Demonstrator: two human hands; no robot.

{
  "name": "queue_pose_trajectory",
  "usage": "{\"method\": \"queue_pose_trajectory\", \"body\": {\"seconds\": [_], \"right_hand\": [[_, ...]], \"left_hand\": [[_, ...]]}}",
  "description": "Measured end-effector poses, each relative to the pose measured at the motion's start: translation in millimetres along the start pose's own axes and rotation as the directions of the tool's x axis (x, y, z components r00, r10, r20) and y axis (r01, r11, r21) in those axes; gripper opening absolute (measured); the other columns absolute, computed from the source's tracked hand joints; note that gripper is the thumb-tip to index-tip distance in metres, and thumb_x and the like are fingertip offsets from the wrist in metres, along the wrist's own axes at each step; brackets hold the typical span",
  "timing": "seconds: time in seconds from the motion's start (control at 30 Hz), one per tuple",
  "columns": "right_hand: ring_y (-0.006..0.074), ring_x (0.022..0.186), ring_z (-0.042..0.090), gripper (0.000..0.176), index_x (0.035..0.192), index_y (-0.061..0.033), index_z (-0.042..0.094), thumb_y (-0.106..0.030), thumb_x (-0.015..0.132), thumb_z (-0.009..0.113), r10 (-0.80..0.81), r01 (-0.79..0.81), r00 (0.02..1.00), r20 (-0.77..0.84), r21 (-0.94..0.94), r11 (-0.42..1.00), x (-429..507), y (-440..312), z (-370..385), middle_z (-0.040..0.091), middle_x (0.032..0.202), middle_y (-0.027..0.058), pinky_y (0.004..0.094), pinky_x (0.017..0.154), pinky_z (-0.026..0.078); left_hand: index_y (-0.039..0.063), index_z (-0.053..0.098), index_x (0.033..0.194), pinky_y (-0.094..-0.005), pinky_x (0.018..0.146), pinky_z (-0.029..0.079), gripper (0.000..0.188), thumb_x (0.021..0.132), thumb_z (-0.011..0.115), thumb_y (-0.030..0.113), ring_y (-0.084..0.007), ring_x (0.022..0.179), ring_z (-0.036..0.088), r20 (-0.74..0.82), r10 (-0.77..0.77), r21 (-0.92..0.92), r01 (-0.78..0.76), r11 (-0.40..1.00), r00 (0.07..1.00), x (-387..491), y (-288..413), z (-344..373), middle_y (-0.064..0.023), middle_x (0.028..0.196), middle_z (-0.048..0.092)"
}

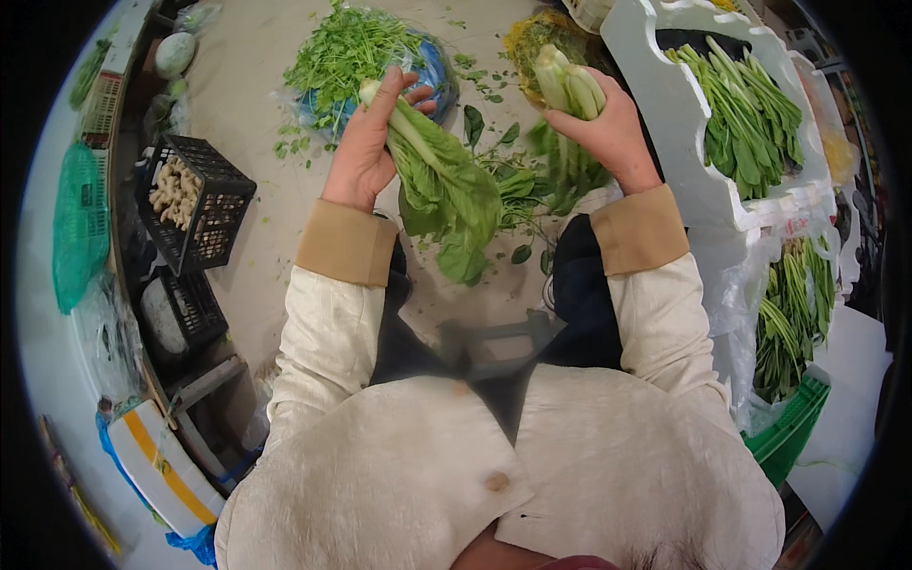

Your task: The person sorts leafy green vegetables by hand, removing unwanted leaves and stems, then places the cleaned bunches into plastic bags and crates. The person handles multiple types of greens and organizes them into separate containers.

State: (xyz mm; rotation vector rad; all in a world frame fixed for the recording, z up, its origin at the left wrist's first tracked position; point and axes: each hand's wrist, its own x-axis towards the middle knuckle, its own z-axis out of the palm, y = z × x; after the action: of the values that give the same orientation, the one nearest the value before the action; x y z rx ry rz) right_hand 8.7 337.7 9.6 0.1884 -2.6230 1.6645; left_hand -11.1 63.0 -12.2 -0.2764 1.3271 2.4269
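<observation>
My left hand (pixel 370 142) grips a leafy green head of lettuce-like greens (pixel 449 182) near its pale stem end, and the leaves hang down toward my knees. In my right hand (pixel 605 132) is a bunch of similar greens (pixel 570 85), pale cut stem ends up and leaves drooping below the palm. Loose dark green leaves and stems (pixel 520 185) lie on the floor between the two hands. Beyond my left hand sits a heap of leafy herbs (pixel 349 57) on a blue plastic bag (pixel 431 71).
To the left stands a black plastic crate (pixel 221 192) holding ginger roots (pixel 174 192). White foam boxes at right hold greens (pixel 755 121), with a green crate (pixel 791 420) below. A yellow mesh bag (pixel 527 46) lies beyond my right hand. A low stool (pixel 499 345) shows between my legs.
</observation>
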Motion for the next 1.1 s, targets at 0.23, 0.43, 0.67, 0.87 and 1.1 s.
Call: {"method": "queue_pose_trajectory", "body": {"seconds": [0.23,0.43,0.67,0.87,1.1], "right_hand": [[0.0159,0.101,0.061,0.056,0.125,-0.0006,0.053,-0.009,0.074,0.074,0.018,-0.08,0.982,0.186,0.329,0.941,-3.2,4.9,4.9,0.061,0.115,0.0064,0.0299,0.089,0.048],[0.0161,0.102,0.062,0.065,0.128,-0.0007,0.049,-0.01,0.07,0.077,-0.01,-0.167,0.934,0.358,0.461,0.872,-7.9,-1.0,31.7,0.061,0.117,0.007,0.0302,0.089,0.048],[0.0154,0.098,0.06,0.071,0.125,-0.0027,0.054,-0.023,0.063,0.082,0.01,-0.082,0.968,0.25,0.278,0.957,-7.0,10.5,43.1,0.063,0.109,0.0081,0.0299,0.086,0.048],[0.0234,0.092,0.064,0.06,0.116,-0.0063,0.057,-0.023,0.062,0.078,-0.069,0.062,0.984,0.163,0.05,0.997,-7.3,11.2,45.1,0.065,0.1,0.0125,0.0341,0.083,0.05],[0.0338,0.087,0.064,0.044,0.101,-0.0148,0.062,-0.024,0.061,0.077,-0.04,0.121,0.979,0.2,-0.412,0.903,-12.6,3.0,41.5,0.067,0.089,0.0113,0.0433,0.073,0.05]], "left_hand": [[0.001,0.05,0.126,-0.0394,0.097,0.044,0.043,0.087,0.059,0.017,-0.0244,0.109,0.054,0.016,0.015,0.092,-0.016,0.996,1.0,-0.2,-6.4,1.8,-0.0129,0.118,0.058],[-0.001,0.053,0.12,-0.0308,0.092,0.045,0.031,0.091,0.055,0.011,-0.0165,0.104,0.056,0.21,-0.015,0.213,-0.031,0.977,0.978,-6.0,-17.2,20.0,-0.0079,0.114,0.058],[0.0,0.055,0.125,-0.0287,0.094,0.044,0.039,0.09,0.067,0.014,-0.0138,0.107,0.057,0.241,0.06,0.519,-0.181,0.835,0.969,-3.2,-25.3,13.9,-0.0065,0.116,0.062],[0.001,0.061,0.118,-0.0276,0.087,0.048,0.032,0.089,0.068,0.013,-0.0123,0.098,0.061,0.285,0.076,0.676,-0.257,0.69,0.955,-2.5,-24.8,10.3,-0.0049,0.108,0.066],[0.004,0.066,0.108,-0.0321,0.074,0.049,0.028,0.083,0.069,0.015,-0.021,0.084,0.062,0.336,0.163,0.846,-0.373,0.381,0.928,-5.8,-29.8,8.7,-0.0096,0.097,0.068]]}}
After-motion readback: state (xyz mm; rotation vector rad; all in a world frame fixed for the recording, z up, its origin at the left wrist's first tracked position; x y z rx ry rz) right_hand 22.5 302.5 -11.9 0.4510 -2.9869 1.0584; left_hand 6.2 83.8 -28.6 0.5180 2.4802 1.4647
